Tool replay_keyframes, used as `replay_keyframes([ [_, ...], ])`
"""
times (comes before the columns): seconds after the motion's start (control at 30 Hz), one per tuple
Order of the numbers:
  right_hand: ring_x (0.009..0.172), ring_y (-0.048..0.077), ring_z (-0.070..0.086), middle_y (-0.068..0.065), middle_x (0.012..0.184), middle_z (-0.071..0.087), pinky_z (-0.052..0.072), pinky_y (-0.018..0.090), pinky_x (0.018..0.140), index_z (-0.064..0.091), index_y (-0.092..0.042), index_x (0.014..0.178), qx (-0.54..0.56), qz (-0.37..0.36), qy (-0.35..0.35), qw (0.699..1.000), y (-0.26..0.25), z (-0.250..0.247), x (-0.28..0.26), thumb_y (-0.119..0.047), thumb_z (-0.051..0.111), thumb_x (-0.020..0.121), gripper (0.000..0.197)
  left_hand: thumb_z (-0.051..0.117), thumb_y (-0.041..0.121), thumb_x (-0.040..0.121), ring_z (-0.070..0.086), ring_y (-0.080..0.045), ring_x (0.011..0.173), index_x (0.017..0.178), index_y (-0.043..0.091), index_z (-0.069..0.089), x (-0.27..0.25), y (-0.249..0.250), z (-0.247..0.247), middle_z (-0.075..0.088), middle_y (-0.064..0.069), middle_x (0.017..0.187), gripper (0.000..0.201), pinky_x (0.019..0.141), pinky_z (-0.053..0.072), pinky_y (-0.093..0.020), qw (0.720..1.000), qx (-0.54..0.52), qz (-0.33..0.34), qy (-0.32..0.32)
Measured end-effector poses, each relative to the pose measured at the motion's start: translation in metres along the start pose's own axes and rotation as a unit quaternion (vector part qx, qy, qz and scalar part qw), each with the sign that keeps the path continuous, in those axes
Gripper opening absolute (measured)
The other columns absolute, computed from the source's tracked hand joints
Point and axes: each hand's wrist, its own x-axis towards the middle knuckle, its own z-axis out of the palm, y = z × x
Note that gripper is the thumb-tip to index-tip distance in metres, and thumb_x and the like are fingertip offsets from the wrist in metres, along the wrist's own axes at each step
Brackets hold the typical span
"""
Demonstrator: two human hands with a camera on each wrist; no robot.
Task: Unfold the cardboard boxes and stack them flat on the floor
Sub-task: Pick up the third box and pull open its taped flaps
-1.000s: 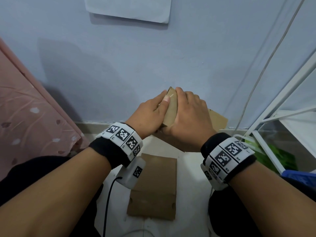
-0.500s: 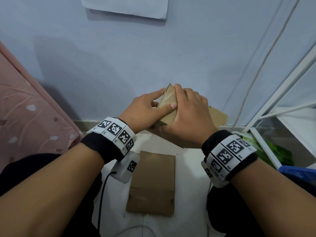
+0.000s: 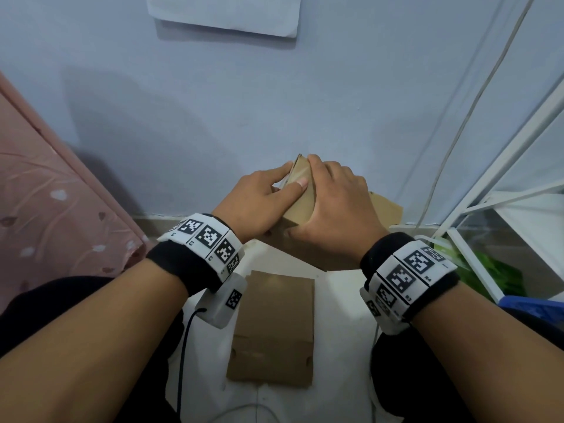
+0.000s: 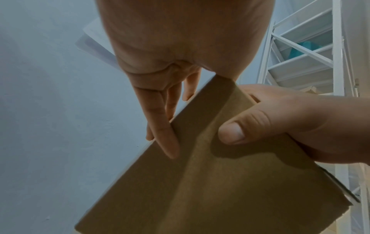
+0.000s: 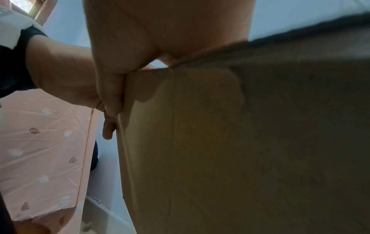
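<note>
Box (image 3: 300,193), brown cardboard, is held up in front of us between both hands, above the floor (image 3: 338,297) and close to the blue wall (image 3: 274,102). We see it tilted, one corner pointing up and a crease running down its face in the left wrist view. Left hand (image 3: 259,203) is on the box's left side: thumb lies across the near face, straight fingers reach along the left edge, so the panel is pinched between them. Right hand (image 3: 332,212) covers the right side; in the left wrist view its thumb (image 4: 236,133) presses on the near face and its fingers go behind the panel, gripping it. In the right wrist view the box fills most of the frame, and we cannot tell there how the right fingers lie.

Below the hands, a flat box (image 3: 274,328) lies on the floor between our knees, with a fold line across its lower part. Another piece of cardboard (image 3: 384,209) shows behind the right hand, near the base of the wall; we cannot tell whether it belongs to the held box.

Both wrists carry bands with black-and-white markers. Pink patterned cloth (image 3: 45,203) hangs at left. White rack (image 3: 518,166) stands at right, with something green (image 3: 494,273) under it. White paper (image 3: 225,12) is on the wall above, and a thin cable (image 3: 457,132) runs down the wall.
</note>
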Motion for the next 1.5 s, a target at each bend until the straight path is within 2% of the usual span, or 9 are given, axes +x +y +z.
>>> replay_keyframes([
  [0.27,0.125,0.024,0.044,0.0,0.137,0.048,0.032,0.041,0.105,0.025,-0.018,0.152,-0.014,0.001,0.001,1.0,0.001,0.002,0.0,-0.07,0.07,0.06,0.115,0.04,0.059,0.1,0.071,-0.015,0.078,0.143,0.039,0.054,0.007,-0.011,0.003,0.07,0.006,0.096,0.05,0.061,0.063,-0.041,1.0,0.014,-0.001,-0.001],
  [0.47,0.127,0.025,0.043,0.001,0.139,0.046,0.031,0.041,0.105,0.023,-0.018,0.154,-0.03,-0.001,-0.008,1.0,0.002,0.0,0.0,-0.064,0.074,0.06,0.116,0.029,0.072,0.092,0.067,-0.023,0.109,0.144,0.039,0.052,0.007,-0.014,0.001,0.067,-0.003,0.131,0.066,0.091,0.058,-0.042,0.999,0.037,0.011,-0.013],
  [0.6,0.127,0.024,0.043,0.001,0.14,0.046,0.031,0.041,0.105,0.023,-0.017,0.154,-0.039,-0.004,-0.008,0.999,0.003,0.0,-0.001,-0.065,0.073,0.06,0.117,0.024,0.075,0.093,0.069,-0.018,0.103,0.134,0.038,0.059,0.002,-0.012,0.002,0.072,0.002,0.117,0.066,0.092,0.058,-0.044,0.999,0.038,0.01,-0.013],
  [0.73,0.13,0.025,0.041,0.002,0.142,0.044,0.03,0.041,0.107,0.02,-0.017,0.156,-0.049,-0.011,-0.022,0.998,0.005,-0.002,-0.001,-0.066,0.074,0.059,0.121,0.017,0.089,0.085,0.071,-0.028,0.094,0.097,0.023,0.062,0.0,-0.006,-0.003,0.074,-0.009,0.1,0.081,0.079,0.061,-0.054,1.0,0.007,-0.011,-0.023],
  [0.83,0.131,0.024,0.04,0.002,0.142,0.043,0.029,0.041,0.108,0.019,-0.017,0.156,-0.046,-0.012,-0.021,0.999,0.006,-0.002,-0.001,-0.065,0.075,0.059,0.121,0.046,0.079,0.085,0.073,-0.02,0.095,0.123,0.038,0.065,0.0,-0.008,-0.007,0.075,0.001,0.105,0.059,0.077,0.063,-0.048,0.999,-0.012,-0.009,-0.039],
  [0.9,0.131,0.024,0.04,0.002,0.142,0.044,0.029,0.041,0.107,0.019,-0.017,0.156,-0.048,-0.013,-0.021,0.999,0.007,-0.002,-0.001,-0.064,0.074,0.06,0.121,0.067,0.074,0.071,0.072,-0.011,0.099,0.146,0.049,0.046,0.001,-0.012,-0.009,0.073,0.009,0.116,0.082,0.081,0.063,-0.04,0.999,0.014,-0.011,-0.05],
  [0.97,0.13,0.025,0.041,0.002,0.142,0.044,0.029,0.041,0.107,0.019,-0.016,0.156,-0.053,-0.014,-0.022,0.998,0.007,-0.002,-0.001,-0.065,0.073,0.059,0.122,0.075,0.07,0.068,0.072,-0.01,0.098,0.15,0.047,0.041,0.003,-0.015,-0.009,0.072,0.009,0.118,0.092,0.08,0.063,-0.038,0.998,0.032,-0.001,-0.05],
  [1.13,0.128,0.025,0.042,0.003,0.14,0.045,0.029,0.041,0.108,0.019,-0.016,0.157,-0.073,-0.034,-0.032,0.996,0.006,-0.002,-0.002,-0.069,0.071,0.057,0.124,0.072,0.05,0.088,0.074,-0.006,0.084,0.143,0.037,0.057,0.003,-0.009,-0.018,0.079,0.01,0.089,0.058,0.07,0.064,-0.036,0.999,0.021,0.008,-0.044],
  [1.5,0.125,0.025,0.044,0.002,0.137,0.047,0.029,0.04,0.104,0.022,-0.017,0.155,-0.086,-0.032,-0.027,0.995,0.002,0.001,-0.001,-0.067,0.071,0.058,0.12,0.051,0.037,0.104,0.072,-0.015,0.075,0.135,0.031,0.065,0.003,-0.013,-0.011,0.075,-0.004,0.085,0.034,0.067,0.063,-0.033,0.998,0.013,0.033,-0.044],
])
